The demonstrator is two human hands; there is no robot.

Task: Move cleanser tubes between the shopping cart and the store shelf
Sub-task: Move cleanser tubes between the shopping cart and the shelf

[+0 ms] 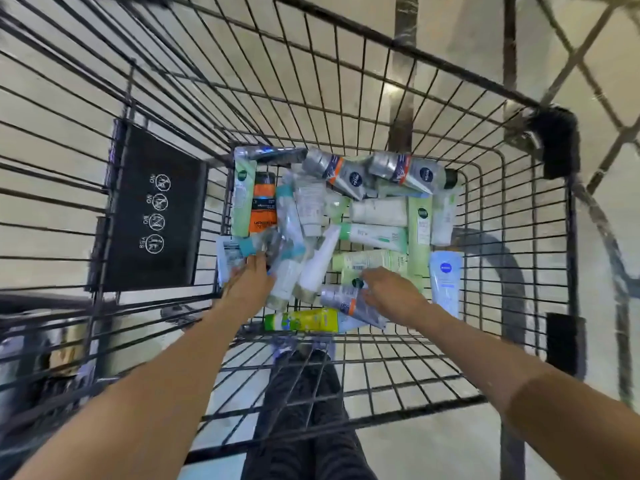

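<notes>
Both arms are being reached down into the shopping cart (381,39), where the cleanser tubes (346,230) are lying in a loose heap on the wire floor; no store shelf is being shown in this view. The left hand (247,280) is being laid on the left edge of the heap, its fingers touching a pale tube with a teal cap (235,252), though whether anything is actually being gripped cannot be told through the blur. The right hand (389,289) is being spread, fingers relaxed and holding nothing, over a grey tube with an orange band (349,303) and a green tube (367,263) beside it. The tubes are being judged light, soft-walled and somewhat slick, likely to dent if squeezed and to slide over one another, so a hold across the middle of the body, or near the stiffer cap end, is being suggested. NIVEA is being read on 2 grey tubes (391,174) at the far side, and a round blue badge that looks like the same brand is being made out on a pale blue tube (446,282) at the right. A yellow-green tube (304,320) is lying nearest the person. On the black flap (152,209) of the cart, 3 "NO" pictograms and 1 "YES" are being shown.
</notes>
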